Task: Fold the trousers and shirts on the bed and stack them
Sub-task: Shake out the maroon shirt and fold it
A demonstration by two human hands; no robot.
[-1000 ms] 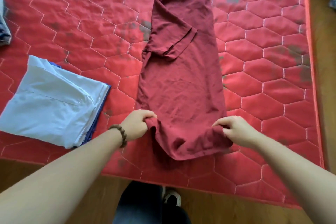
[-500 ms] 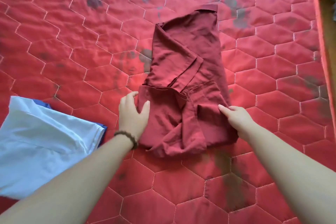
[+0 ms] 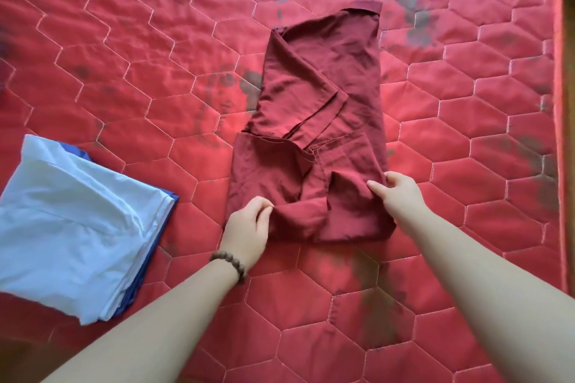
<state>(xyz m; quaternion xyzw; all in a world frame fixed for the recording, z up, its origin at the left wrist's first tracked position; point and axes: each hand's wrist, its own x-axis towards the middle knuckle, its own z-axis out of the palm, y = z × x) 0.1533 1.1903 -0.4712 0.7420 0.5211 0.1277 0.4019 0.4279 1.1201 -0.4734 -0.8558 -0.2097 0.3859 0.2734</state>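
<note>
A dark red shirt [image 3: 323, 121] lies lengthwise on the red quilted bed [image 3: 140, 71], its near end folded up over the middle and its collar pointing away. My left hand [image 3: 249, 227], with a bead bracelet at the wrist, pinches the folded near edge on the left side. My right hand [image 3: 398, 193] grips the folded cloth on the right side. A folded white garment [image 3: 71, 218] sits on a blue one at the left, forming a small stack.
The bed's right edge [image 3: 560, 134] runs along the frame's right side, with a wooden floor beyond it. Dark stains mark the quilt near the shirt and in front of it.
The shirt's near end was lifted and folded up over its middle. My hands flattened it, then moved back to the new near edge and took hold of it.
</note>
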